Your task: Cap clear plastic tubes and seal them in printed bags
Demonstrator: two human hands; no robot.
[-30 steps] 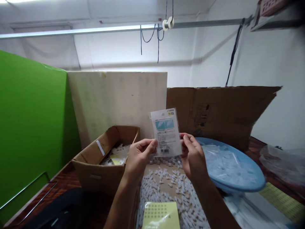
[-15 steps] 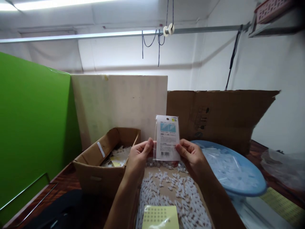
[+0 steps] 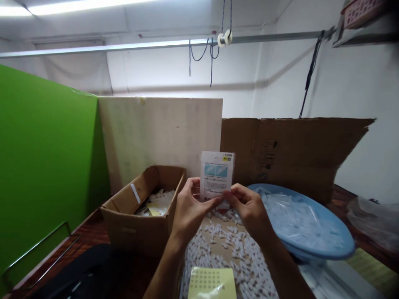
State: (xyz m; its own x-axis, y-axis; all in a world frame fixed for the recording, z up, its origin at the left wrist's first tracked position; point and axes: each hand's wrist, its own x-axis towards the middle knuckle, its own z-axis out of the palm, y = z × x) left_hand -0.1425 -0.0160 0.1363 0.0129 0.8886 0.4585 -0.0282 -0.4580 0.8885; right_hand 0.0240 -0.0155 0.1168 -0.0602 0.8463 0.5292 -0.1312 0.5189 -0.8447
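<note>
Taking the printed packet (image 3: pixel 217 172) as the clock's centre, it is upright between both hands. The left hand (image 3: pixel 190 209), at eight, holds it, thumb across its lower front; the right hand (image 3: pixel 249 205), at four, pinches its lower edge. Farther out: cardboard box (image 3: pixel 134 232) at eight, blue basin (image 3: pixel 347 250) at four, yellow sheet (image 3: pixel 212 284) at six.

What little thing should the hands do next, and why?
Maybe the left hand should slide its thumb back toward the left edge of the packet while the right hand holds the other side: that thumb stretches across the front, hiding some bottom printing.
</note>
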